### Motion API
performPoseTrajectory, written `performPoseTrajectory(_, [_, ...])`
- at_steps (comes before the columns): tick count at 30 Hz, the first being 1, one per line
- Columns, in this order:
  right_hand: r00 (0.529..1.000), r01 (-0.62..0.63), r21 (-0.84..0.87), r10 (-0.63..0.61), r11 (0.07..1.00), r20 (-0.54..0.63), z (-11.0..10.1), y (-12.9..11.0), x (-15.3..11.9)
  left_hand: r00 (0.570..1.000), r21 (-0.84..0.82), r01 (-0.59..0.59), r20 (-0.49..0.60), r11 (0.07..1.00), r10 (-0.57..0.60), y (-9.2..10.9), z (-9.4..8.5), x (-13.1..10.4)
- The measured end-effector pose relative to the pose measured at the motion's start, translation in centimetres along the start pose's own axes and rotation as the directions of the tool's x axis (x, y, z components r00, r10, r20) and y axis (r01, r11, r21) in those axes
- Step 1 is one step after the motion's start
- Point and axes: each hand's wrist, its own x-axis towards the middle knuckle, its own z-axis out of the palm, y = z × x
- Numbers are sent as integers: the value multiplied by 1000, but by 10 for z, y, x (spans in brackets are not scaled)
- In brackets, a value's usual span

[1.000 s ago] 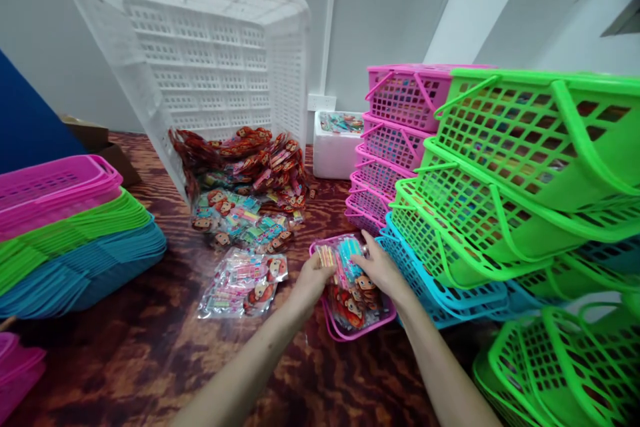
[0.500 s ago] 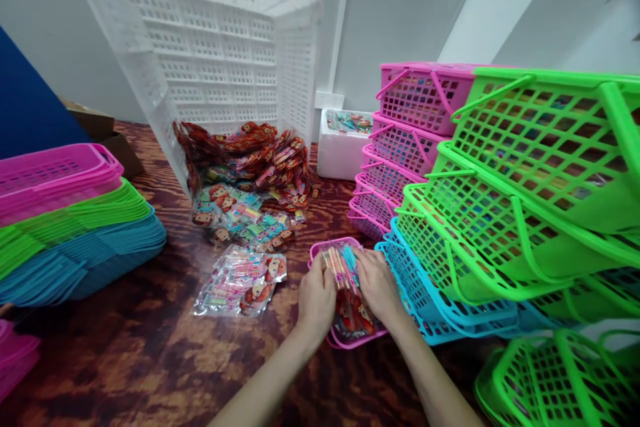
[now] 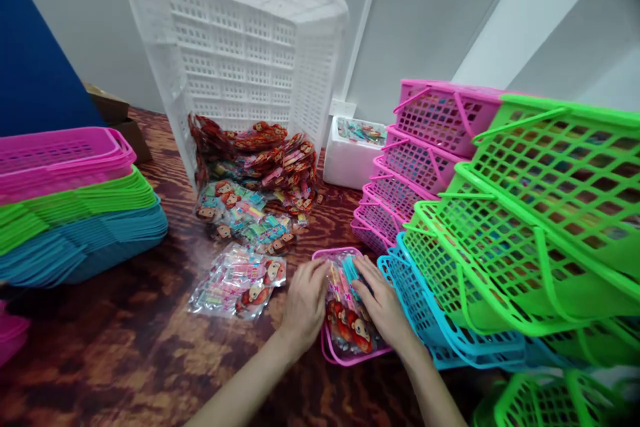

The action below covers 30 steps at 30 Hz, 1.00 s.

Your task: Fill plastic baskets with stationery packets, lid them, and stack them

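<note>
A small pink basket (image 3: pixel 357 360) stands in front of me, holding clear packets (image 3: pixel 350 327) printed with a red-haired cartoon figure, with pink, yellow and blue sticks inside. Over the basket's left rim lies my left hand (image 3: pixel 305 303), fingers stretched out against the packets' edge. My right hand (image 3: pixel 383 310) rests on the right side, its thumb apart from the fingers, which lie flat on the packets. Neither hand is closed round anything. Left of the basket, a small pile of similar packets (image 3: pixel 240 280) lies on the brown patterned surface (image 3: pixel 150 360).
A tipped white crate (image 3: pixel 240 73) spills many packets (image 3: pixel 255 207). Nested baskets (image 3: pixel 80 213) stand at left. Filled pink baskets (image 3: pixel 435 120), green baskets (image 3: pixel 550 213) and blue baskets (image 3: pixel 425 313) are stacked close at right. A white foam box (image 3: pixel 350 160) holds packets behind.
Both hands have loosened from the packets and spread toward the basket's sides. The packets now lie flatter in the basket. The camera view has shifted a little.
</note>
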Motion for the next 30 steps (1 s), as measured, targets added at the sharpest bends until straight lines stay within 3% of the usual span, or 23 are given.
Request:
performPoseTrajectory(3, [999,44,-69,-44,997,7,17,-1,-6,981,46,-107,165,993,98,11,-3,-6])
performPoseTrajectory(7, [993,59,-226,-79,972,-83,39,1,-2,937,230,-142,344,963,56,16,1,6])
performPoseTrajectory(9, [993,47,-244,-72,969,-94,43,3,3,936,289,-126,351,949,17,13,2,14])
performPoseTrajectory(12, [994,47,-187,-64,981,-85,43,6,8,967,310,-47,252,949,-35,9,0,18])
performPoseTrajectory(15, [994,15,-81,-24,997,-108,36,5,8,988,214,-28,152,976,-5,10,-10,11])
performPoseTrajectory(17, [990,-3,-26,-1,1000,-140,31,2,6,989,140,-66,142,988,46,15,-18,3])
performPoseTrajectory(20, [988,37,-28,-40,999,-149,27,-1,2,965,103,-162,224,981,135,25,-22,-10])
performPoseTrajectory(23, [994,93,-110,-99,990,-47,29,3,-1,924,205,-271,329,941,194,32,-12,-20])
performPoseTrajectory(26, [988,153,-137,-148,979,50,33,20,-5,883,288,-368,406,884,236,36,0,-24])
performPoseTrajectory(30, [953,298,-78,-292,951,75,37,45,-7,876,359,-396,424,845,231,40,-4,-24])
